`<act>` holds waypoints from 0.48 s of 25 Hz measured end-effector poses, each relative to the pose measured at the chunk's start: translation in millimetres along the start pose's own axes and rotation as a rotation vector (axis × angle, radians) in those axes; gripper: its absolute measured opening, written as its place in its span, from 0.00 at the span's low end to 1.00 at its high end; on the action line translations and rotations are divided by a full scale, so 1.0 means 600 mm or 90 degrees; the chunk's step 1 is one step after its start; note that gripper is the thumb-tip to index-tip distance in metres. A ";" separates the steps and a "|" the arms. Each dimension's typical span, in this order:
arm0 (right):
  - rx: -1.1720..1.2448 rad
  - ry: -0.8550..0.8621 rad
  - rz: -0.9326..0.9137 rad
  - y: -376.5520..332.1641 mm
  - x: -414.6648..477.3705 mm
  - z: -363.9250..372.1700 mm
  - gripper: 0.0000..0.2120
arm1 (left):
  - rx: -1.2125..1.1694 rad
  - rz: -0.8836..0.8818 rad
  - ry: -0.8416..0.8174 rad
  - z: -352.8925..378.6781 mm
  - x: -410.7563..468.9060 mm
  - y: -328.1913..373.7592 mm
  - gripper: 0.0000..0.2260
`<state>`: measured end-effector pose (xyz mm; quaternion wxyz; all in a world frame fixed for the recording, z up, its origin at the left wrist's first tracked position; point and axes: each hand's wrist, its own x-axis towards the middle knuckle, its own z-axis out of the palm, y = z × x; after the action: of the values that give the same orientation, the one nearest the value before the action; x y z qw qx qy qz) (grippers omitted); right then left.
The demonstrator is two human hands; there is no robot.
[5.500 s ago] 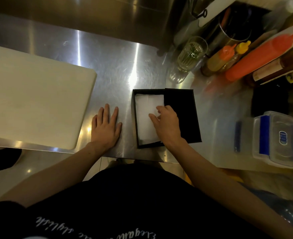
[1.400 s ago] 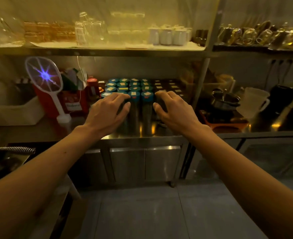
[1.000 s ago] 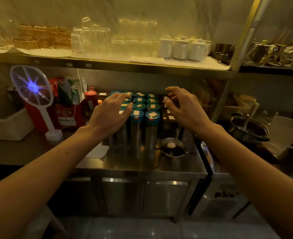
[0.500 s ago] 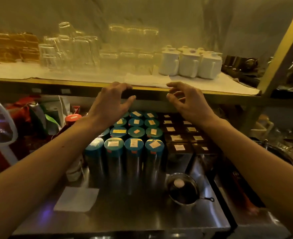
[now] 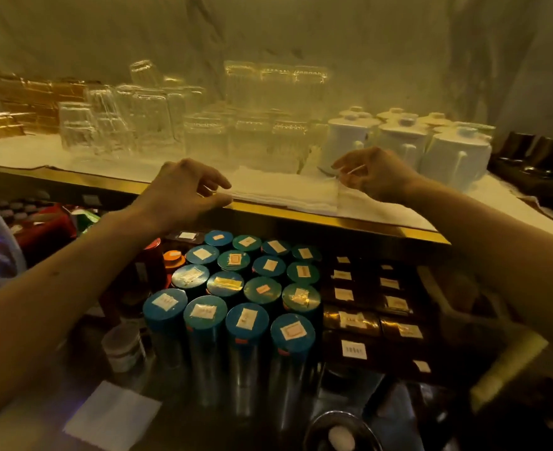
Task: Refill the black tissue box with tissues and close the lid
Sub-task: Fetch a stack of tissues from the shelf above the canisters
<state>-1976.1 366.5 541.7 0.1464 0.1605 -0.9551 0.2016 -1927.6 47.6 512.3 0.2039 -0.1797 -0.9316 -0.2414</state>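
Observation:
A stack of white folded tissues (image 5: 285,192) lies at the front edge of the upper shelf (image 5: 333,221). My left hand (image 5: 184,193) is at the stack's left end, thumb below and fingers above, spread apart and holding nothing. My right hand (image 5: 374,177) is at the stack's right end, with curled fingertips touching its corner. The black tissue box is out of view.
Behind the tissues stand several upturned glasses (image 5: 158,125) and white lidded pots (image 5: 405,141). On the counter below are several teal-lidded metal canisters (image 5: 246,297), dark labelled boxes (image 5: 366,304), a loose white sheet (image 5: 112,418) and a small pan (image 5: 340,434).
I turned away from the counter with the black box and stepped up to the shelving. Both hands rose from above the canisters to the two ends of the tissue stack.

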 end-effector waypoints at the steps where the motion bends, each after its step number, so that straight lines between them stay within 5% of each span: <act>1: -0.007 -0.022 -0.006 0.014 0.014 -0.001 0.14 | 0.014 -0.011 -0.006 0.003 0.006 0.001 0.16; 12: -0.052 -0.105 -0.011 0.036 0.044 0.020 0.17 | 0.074 -0.029 -0.020 0.007 0.044 -0.009 0.09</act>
<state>-2010.7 373.2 533.0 0.0751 0.1788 -0.9699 0.1470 -1953.8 51.6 519.5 0.1936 -0.1499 -0.9510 -0.1887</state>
